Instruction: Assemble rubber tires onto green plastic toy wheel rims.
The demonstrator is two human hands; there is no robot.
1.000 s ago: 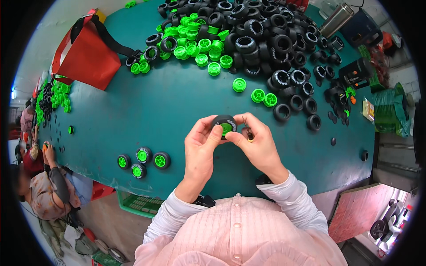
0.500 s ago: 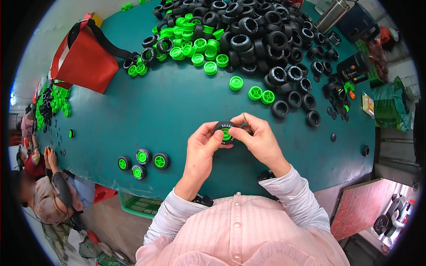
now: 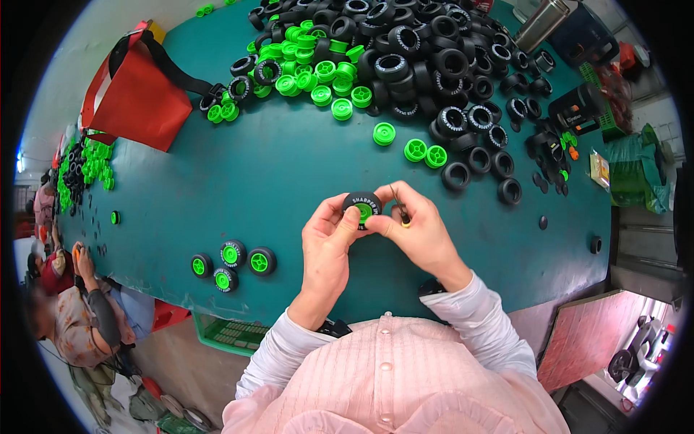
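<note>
Holding one small wheel [image 3: 362, 208] between them, both hands are raised just above the teal desk [image 3: 289, 181], near its front edge. The left hand [image 3: 327, 242] has its grip closed on the wheel's left side, thumb and fingertips pinching the black tyre. The right hand [image 3: 419, 230] closes on the right side and also keeps a thin tool [image 3: 400, 207] tucked between its fingers. A green hub sits inside the tyre; whether it is fully seated cannot be told.

Progress, judged from the layout: four finished wheels [image 3: 233, 260], black with green centres, lie grouped to the left of the hands. Much remains. A large heap of loose black tyres [image 3: 434, 65] and green hubs [image 3: 318, 69] covers the far side of the desk, with a few strays [image 3: 425, 153] between heap and hands. A red bag [image 3: 141, 98] rests at the far left.
</note>
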